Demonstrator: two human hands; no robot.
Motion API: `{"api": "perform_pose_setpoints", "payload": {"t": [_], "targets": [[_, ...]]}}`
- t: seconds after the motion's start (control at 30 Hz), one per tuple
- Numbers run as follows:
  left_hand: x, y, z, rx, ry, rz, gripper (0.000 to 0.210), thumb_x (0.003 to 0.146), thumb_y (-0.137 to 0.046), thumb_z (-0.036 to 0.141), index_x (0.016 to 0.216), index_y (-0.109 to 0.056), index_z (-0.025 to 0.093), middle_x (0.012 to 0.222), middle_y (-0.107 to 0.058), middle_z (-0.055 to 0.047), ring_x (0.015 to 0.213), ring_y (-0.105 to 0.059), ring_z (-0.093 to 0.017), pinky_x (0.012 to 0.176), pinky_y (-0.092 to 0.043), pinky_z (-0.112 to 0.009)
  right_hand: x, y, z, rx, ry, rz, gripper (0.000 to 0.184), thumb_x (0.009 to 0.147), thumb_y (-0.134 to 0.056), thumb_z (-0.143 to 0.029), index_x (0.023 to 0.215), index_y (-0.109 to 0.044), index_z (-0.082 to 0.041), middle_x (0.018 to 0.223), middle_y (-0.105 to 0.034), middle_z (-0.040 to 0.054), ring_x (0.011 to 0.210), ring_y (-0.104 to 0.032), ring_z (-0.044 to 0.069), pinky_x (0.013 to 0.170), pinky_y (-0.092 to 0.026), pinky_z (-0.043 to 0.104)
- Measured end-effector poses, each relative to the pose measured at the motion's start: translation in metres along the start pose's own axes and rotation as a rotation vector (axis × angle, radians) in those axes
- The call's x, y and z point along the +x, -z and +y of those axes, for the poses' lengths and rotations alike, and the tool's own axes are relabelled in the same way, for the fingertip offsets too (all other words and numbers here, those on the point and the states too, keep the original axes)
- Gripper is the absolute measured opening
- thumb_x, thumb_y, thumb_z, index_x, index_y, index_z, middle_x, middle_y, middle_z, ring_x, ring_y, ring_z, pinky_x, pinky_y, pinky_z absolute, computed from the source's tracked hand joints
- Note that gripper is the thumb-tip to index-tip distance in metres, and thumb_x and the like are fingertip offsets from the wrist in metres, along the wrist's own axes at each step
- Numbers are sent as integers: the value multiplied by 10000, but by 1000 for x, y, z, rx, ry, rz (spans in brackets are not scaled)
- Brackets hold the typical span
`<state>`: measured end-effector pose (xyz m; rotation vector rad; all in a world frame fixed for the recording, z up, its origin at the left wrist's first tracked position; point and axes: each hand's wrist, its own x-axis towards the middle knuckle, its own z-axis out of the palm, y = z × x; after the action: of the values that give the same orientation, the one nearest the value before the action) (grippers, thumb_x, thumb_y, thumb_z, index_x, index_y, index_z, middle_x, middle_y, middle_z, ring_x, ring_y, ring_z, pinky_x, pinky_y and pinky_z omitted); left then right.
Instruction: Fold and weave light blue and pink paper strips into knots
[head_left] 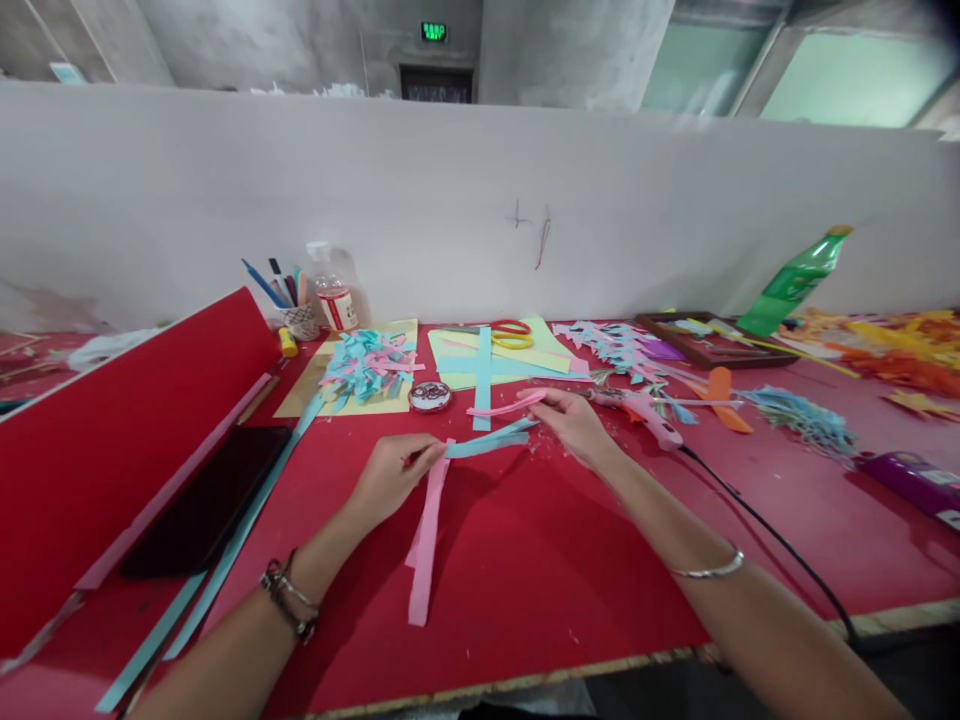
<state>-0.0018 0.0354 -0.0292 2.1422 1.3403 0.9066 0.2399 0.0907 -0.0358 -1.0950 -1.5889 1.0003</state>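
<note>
My left hand (401,474) pinches the joint where a blue paper strip (491,440) meets a pink paper strip (427,545). The pink one hangs down toward the front edge, folded or doubled, while the blue one points right. Between the fingertips of my right hand (576,424) is another pink strip (506,407), its free end reaching left above the blue strip. A pink glue gun (646,412) with a black cord lies just beyond my right hand. Another blue strip (482,385) rests on the table behind both hands.
Behind lie cut paper scraps (365,365), a round tin (430,397), yellow-handled scissors (514,333) and paper sheets (450,365). A phone (210,500) lies left beside a red board (112,440). A green bottle (795,285) leans at right, near a purple can (911,485).
</note>
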Motion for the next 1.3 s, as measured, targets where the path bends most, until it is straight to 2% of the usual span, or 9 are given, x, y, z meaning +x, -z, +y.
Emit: {"api": "perform_pose_setpoints", "payload": {"t": [0.1,0.3,0.4,0.5,0.67,0.83,0.97,1.13,1.3], "targets": [[0,0,-1,-6,6,-1,315,781,-358,361,633,-526,141,534,-436,30,506,-369,-79,475,-277,-171,1,1,1,-87,67,13,180,698,-482,-291,778,-574,-159,773,-569,22,707,-519,127,677,-406,267],[0,0,0,0,-2,6,311,777,-359,355,622,-525,144,529,-438,28,509,-369,-82,478,-278,-171,-1,-5,7,-322,222,-200,160,689,-513,-232,825,-576,-176,848,-510,39,710,-504,118,634,-415,247],[0,1,2,2,-7,4,315,778,-353,356,630,-531,143,535,-441,25,511,-364,-84,480,-279,-172,-5,-10,3,-434,262,-285,226,727,-477,-206,936,-563,-204,867,-484,42,690,-490,112,643,-412,255],[0,0,4,-2,-11,-21,324,780,-350,365,629,-529,141,532,-423,26,511,-360,-84,476,-276,-175,-8,-14,-2,-523,351,-382,310,763,-432,-179,1056,-509,-247,941,-460,53,801,-477,137,732,-394,286],[0,0,5,-17,-10,-41,322,780,-356,362,596,-499,140,515,-387,36,499,-348,-76,472,-268,-173,-8,-19,1,-677,442,-469,241,788,-399,-183,945,-578,-220,969,-438,66,893,-449,154,784,-366,282],[0,-1,3,-7,-8,-44,319,781,-359,354,588,-489,136,515,-380,33,500,-337,-76,469,-262,-173,-8,-19,2,-672,436,-420,192,784,-397,-185,870,-569,-186,924,-463,68,841,-468,149,745,-377,272],[1,-1,3,7,-14,-42,313,781,-367,356,586,-482,139,515,-370,38,497,-337,-72,468,-256,-174,-8,-19,-3,-506,428,-263,159,782,-399,-201,803,-556,-184,854,-520,49,805,-487,142,728,-379,267],[0,0,4,21,-39,-33,309,785,-370,346,581,-477,140,513,-367,42,494,-331,-67,467,-251,-170,-6,-16,-4,-230,255,-4,77,700,-512,-238,737,-530,-173,711,-557,19,653,-519,131,613,-402,251],[0,-1,3,39,-57,-34,321,789,-372,347,564,-460,136,503,-350,48,487,-325,-61,466,-245,-168,-3,-9,-7,137,99,75,109,693,-506,-265,744,-491,-170,587,-529,-33,455,-467,69,467,-365,203]]}}
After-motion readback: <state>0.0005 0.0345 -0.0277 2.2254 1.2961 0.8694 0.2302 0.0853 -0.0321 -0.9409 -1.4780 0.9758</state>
